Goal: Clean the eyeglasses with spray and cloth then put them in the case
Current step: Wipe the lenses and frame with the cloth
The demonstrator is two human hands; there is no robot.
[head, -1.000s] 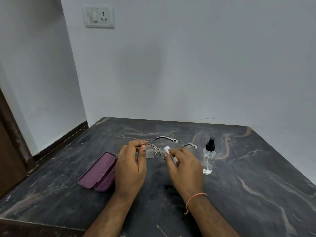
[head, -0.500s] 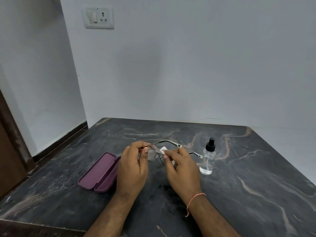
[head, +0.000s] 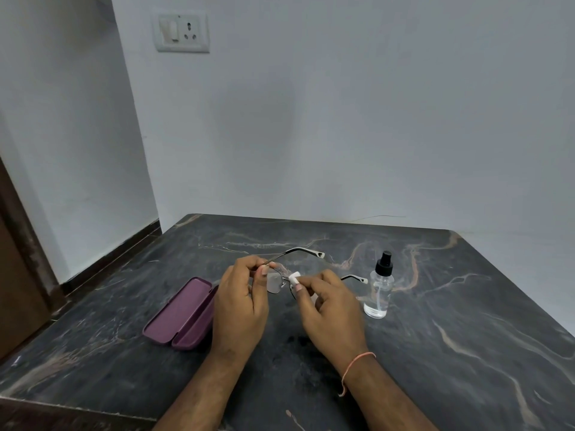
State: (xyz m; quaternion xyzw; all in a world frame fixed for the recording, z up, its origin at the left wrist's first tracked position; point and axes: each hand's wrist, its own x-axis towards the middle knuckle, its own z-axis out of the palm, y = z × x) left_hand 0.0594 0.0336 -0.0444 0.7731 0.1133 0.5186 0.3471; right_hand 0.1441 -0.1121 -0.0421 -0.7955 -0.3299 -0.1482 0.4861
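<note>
Left hand [head: 241,301]: fingers curled, thumb and forefinger pinching glasses [head: 275,283] at the left hinge, held up above the counter [head: 451,353]. Right hand [head: 331,309]: fingers curled round a small white cloth [head: 294,277], pressing it with thumb and forefinger against the right lens, near the bridge. More white cloth peeking out under the curled fingers. Thin pinkish thread [head: 354,367] tied round the right wrist.

Glasses: thin dark metal frame, clear lenses, both temples unfolded and pointing away toward the wall, pale tips at their ends. Left lens bare and visible between the two hands; right lens mostly hidden behind cloth and fingers.

Case [head: 182,314]: purple, lying open on the counter just left of the left hand, lid and base side by side, inside showing, nothing seen in it. Near edge partly hidden by the left hand.

Spray [head: 380,286]: small clear bottle with black pump top, upright on the counter just right of the right hand, near the right temple tip, some clear liquid inside.

Counter: dark marbled stone with pale orange veins, set into a corner of white walls. White switch-and-socket plate [head: 182,32] high on the back wall. Brown wooden door frame [head: 18,259] at far left.
</note>
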